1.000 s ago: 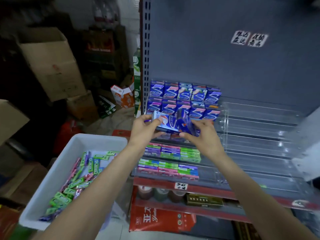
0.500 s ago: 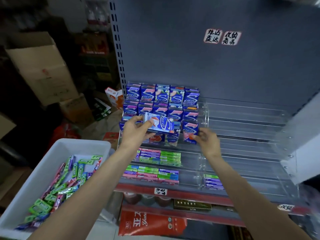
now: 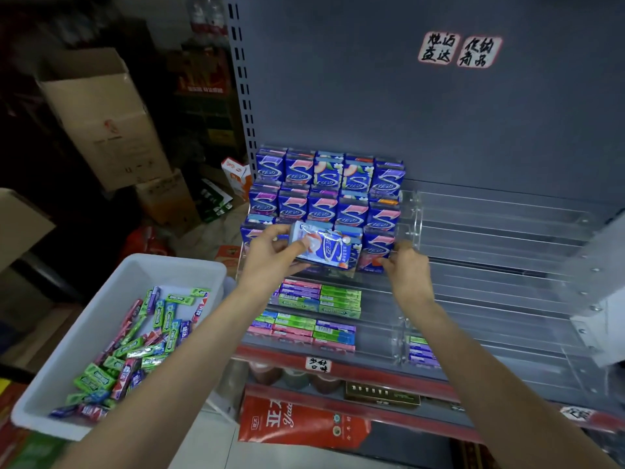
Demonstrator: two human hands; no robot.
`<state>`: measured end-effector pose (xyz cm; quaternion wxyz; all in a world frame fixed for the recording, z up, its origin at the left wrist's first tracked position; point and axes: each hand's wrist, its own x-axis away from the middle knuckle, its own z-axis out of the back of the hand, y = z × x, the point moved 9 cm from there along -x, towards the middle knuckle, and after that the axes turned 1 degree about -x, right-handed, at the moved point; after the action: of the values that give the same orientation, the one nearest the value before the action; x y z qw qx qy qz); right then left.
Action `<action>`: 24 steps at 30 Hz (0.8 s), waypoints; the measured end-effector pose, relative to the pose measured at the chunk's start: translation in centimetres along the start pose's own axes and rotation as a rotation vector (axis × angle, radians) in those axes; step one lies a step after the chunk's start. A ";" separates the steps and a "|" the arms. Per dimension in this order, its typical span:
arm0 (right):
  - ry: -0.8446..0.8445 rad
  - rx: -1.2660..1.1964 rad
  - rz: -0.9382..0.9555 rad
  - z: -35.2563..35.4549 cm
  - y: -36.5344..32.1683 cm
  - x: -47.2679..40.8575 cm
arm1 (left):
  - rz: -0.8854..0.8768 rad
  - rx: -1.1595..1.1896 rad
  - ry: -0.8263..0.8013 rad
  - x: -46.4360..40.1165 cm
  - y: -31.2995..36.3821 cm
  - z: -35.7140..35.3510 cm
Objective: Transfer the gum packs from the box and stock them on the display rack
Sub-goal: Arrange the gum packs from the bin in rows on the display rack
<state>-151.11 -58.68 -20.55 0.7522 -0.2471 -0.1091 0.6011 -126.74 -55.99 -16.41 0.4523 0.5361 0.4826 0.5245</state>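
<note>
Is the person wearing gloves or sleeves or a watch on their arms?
No. Both arms are bare as far up as the picture shows. The left hand and the right hand have no gloves, and I can see no watch, ring or bracelet. The fingernails look short and plain.

- The clear rack tiers [image 3: 490, 231] right of the acrylic divider [image 3: 411, 218] lie bare, open to reach from the front.
- Blue gum boxes [image 3: 324, 194] fill the left tiers, packed touching.
- The white bin [image 3: 111, 292] stands low at left, open-topped.
- Cardboard cartons [image 3: 101, 120] crowd the far left.
</note>
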 end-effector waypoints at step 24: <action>0.067 -0.199 0.269 5.2 -3.1 0.9 | -0.578 -1.494 -0.254 -1.4 -1.1 -7.9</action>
<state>-150.68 -57.05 -14.67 0.6400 -0.3528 -0.1090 0.6738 -134.68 -57.42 -17.40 0.8599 0.0020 0.0690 0.5058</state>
